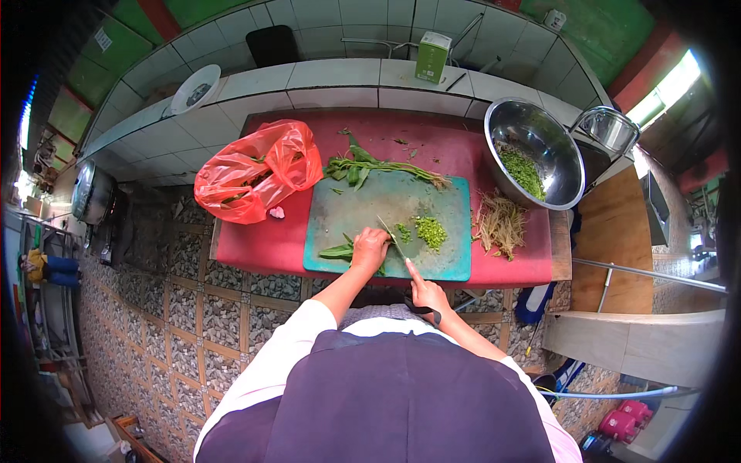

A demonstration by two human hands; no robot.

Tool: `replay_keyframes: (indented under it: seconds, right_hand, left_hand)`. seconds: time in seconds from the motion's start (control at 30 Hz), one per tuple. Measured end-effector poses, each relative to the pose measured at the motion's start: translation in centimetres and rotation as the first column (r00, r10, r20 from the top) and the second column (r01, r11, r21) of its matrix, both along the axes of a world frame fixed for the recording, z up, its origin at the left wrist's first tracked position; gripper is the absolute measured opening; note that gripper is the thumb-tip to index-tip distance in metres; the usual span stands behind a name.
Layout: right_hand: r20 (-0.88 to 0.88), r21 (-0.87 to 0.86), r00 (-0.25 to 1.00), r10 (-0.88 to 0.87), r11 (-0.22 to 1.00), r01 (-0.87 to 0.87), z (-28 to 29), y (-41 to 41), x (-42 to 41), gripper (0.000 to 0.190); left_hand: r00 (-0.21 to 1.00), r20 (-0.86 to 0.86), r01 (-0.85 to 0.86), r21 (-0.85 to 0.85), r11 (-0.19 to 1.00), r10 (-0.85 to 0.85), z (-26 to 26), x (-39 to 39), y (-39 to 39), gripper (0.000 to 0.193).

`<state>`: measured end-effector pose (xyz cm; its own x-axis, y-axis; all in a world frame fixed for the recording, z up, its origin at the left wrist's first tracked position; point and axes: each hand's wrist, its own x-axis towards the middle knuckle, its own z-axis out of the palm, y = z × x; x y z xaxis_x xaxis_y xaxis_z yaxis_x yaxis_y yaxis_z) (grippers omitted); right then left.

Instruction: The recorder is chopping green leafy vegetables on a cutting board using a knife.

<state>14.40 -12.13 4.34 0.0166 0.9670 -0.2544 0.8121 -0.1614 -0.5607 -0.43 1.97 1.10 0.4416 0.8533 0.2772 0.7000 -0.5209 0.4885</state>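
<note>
My left hand [370, 249] presses a bunch of leafy green herbs [337, 252] onto a worn green cutting board [460, 254]. In my right hand [428, 294] is a kitchen knife [395, 239], its blade beside my left fingertips at the cut end of the bunch. Chopped green pieces [430, 232] lie in a pile to the right of the blade, with a smaller scatter between. Along the board's far edge lies another bunch of leafy stems [382, 166]. Trimmed roots [501, 224] are heaped on the red table cover to the right of the board.
A red plastic bag [231, 179] with greens stands at the left of the table. At the right, a steel bowl [564, 168] holds chopped greens. A green box [432, 58] stands on the tiled ledge behind. A person [49, 269] is far off at the left.
</note>
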Motion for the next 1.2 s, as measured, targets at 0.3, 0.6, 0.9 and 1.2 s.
replay_keyframes:
  seconds: [0.3, 0.6, 0.9, 1.2]
  right_hand:
    - [-0.004, 0.025, 1.0, -0.016, 1.0, 0.016, -0.7, 0.4, -0.2, 0.063]
    - [-0.056, 0.032, 0.997, -0.057, 0.998, 0.059, 0.1, -0.9, 0.6, 0.062]
    - [-0.057, -0.003, 0.998, -0.022, 1.0, 0.022, 0.6, 0.0, -0.4, 0.063]
    - [-0.012, 0.0, 1.0, -0.009, 1.0, 0.009, -1.6, 2.2, -0.6, 0.065]
  left_hand:
    - [1.0, 0.012, -0.014, 0.045, 0.999, 0.013, 0.1, 0.1, -0.1, 0.013]
    - [1.0, 0.017, 0.007, 0.027, 1.0, -0.008, 0.3, 0.1, -0.2, 0.014]
    - [1.0, 0.017, -0.021, 0.002, 1.0, 0.021, 0.1, 0.0, -0.1, 0.016]
    - [1.0, -0.02, 0.016, 0.082, 0.996, -0.014, -0.2, 0.0, -0.1, 0.015]
